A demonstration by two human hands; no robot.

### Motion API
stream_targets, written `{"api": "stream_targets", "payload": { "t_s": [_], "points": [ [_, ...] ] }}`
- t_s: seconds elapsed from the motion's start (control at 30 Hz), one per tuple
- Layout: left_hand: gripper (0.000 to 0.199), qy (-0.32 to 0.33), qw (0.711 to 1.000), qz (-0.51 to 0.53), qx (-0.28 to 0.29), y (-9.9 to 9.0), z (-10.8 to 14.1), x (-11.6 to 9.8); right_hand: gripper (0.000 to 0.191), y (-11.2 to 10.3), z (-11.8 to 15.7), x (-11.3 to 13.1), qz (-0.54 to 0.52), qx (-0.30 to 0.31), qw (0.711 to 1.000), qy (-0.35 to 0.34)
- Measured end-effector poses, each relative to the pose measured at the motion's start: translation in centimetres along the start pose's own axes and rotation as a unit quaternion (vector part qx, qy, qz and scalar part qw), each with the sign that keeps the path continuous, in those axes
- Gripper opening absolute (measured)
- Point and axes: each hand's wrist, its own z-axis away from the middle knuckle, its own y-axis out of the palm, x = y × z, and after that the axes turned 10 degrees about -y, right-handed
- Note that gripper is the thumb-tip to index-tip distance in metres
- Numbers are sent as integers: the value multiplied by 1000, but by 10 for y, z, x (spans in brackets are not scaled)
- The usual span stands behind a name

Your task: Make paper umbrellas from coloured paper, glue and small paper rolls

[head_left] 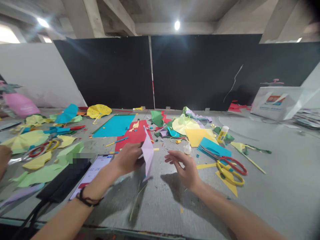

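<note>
My left hand (128, 157), with a dark cord bracelet on its wrist, is closed on a piece of lilac paper (148, 153). The paper stands upright and is seen nearly edge-on, with its lower tip above the table. A pale yellow stick (156, 149) juts out to its right; whether it is attached cannot be told. To the right of the paper, my right hand (183, 166) hovers with fingers loosely bent and apart, holding nothing I can see. Just behind it stands a small white bottle (187, 149).
Scissors (231, 168) lie over blue paper (212, 147) at right, near a glue stick (223, 134). A phone (93, 173) and black power bank (66, 180) lie at left. Paper scraps and a yellow paper umbrella (99, 111) are behind. Another person's hand (4, 158) shows at far left.
</note>
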Motion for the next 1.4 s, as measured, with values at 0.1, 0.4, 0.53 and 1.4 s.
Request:
{"api": "stream_targets", "payload": {
  "t_s": [0.1, 0.4, 0.53, 1.4],
  "points": [
    [9, 18, 994, -65, 87, -39, -22, 0, 28, 0, -1, 3, 14, 2, 1000, 1],
    [21, 55, 946, -176, 269, -41, -83, -8, 24, -2, -5, 6, 39, 8, 999, -4],
    [20, 84, 944, -150, 281, -23, -86, -7, 24, -2, -5, 8, 39, 18, 999, -2],
    [22, 69, 961, -86, 253, -11, -69, 0, 25, -1, -4, 10, 36, 35, 998, 23]
  ]
}}
